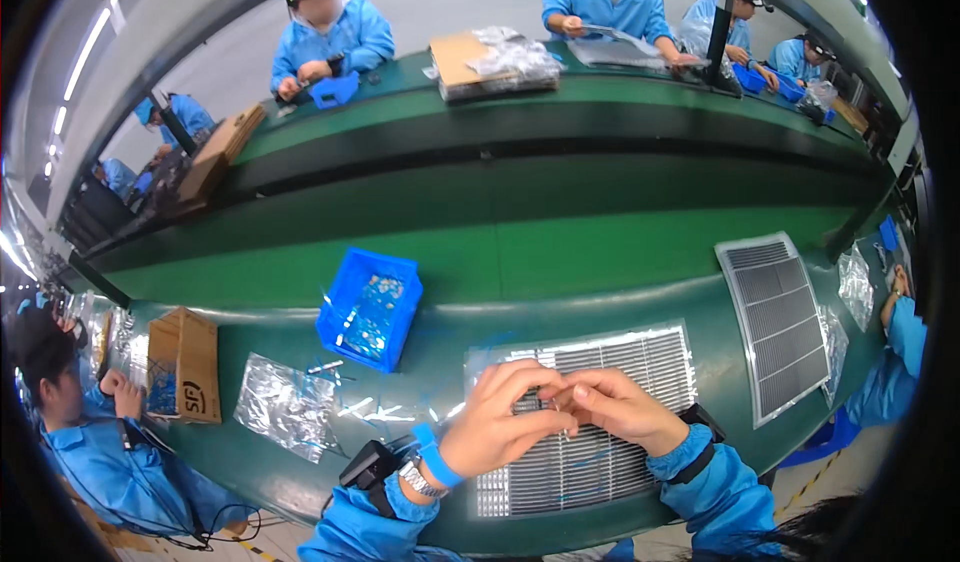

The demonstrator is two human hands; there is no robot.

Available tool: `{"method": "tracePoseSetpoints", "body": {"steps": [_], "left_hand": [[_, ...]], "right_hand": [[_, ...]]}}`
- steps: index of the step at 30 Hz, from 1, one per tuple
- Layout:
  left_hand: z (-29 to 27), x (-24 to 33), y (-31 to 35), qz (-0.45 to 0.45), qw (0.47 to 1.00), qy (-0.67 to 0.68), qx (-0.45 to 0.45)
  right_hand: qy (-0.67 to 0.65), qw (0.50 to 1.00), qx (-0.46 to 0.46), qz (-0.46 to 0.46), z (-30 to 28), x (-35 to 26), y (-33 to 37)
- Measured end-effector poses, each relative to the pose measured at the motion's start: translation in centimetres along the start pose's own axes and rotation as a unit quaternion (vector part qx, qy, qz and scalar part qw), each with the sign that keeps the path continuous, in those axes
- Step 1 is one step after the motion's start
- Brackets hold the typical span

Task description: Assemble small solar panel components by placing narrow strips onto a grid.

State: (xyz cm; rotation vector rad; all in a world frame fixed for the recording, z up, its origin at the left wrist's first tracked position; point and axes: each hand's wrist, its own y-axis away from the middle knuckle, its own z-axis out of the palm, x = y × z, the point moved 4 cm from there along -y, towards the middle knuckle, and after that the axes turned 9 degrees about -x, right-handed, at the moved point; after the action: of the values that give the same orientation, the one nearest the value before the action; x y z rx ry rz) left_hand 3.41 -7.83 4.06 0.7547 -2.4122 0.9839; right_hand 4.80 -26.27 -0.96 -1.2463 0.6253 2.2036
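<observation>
My left hand [508, 420] and my right hand [622, 408] meet over a flat sheet with rows of thin dark and silver strips [655, 357]. Fingers of both hands are closed in a pinch at the same spot, around something small that I cannot make out. A blue band [436, 454] circles my left wrist, next to a metal watch. Thin blue pieces lie on the sheet near my hands, partly hidden by them. Left of my left hand, silver and blue scraps [370, 409] are scattered on the green table [440, 312].
A blue bin [330, 320] with small parts stands ahead on the left. Beside it lie a silver bag [283, 402] and a cardboard box [200, 367]. Another striped sheet [775, 312] lies at the right. Co-workers sit at both sides and across the green conveyor belt [560, 247].
</observation>
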Motion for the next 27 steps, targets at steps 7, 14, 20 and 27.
{"method": "tracePoseSetpoints", "body": {"steps": [7, 14, 20, 27], "left_hand": [[0.3, -1.7, 0.5, -0.051, 0.997, 0.055, -0.001], [0.3, -2.1, 1.0, -0.19, 0.958, 0.214, 0.019], [0.9, -2.7, 2.0, -0.18, 0.963, 0.2, 0.016], [0.7, -2.8, 1.8, -0.181, 0.965, 0.189, 0.032]], "right_hand": [[0.061, 0.995, 0.071, -0.017, -1.0, -1.3, -0.2], [0.196, 0.955, 0.165, -0.152, 0.5, -1.0, 0.7], [0.252, 0.949, 0.165, -0.09, 0.6, -1.0, 0.8], [0.244, 0.953, 0.161, -0.082, 0.2, -1.0, 0.5]]}}
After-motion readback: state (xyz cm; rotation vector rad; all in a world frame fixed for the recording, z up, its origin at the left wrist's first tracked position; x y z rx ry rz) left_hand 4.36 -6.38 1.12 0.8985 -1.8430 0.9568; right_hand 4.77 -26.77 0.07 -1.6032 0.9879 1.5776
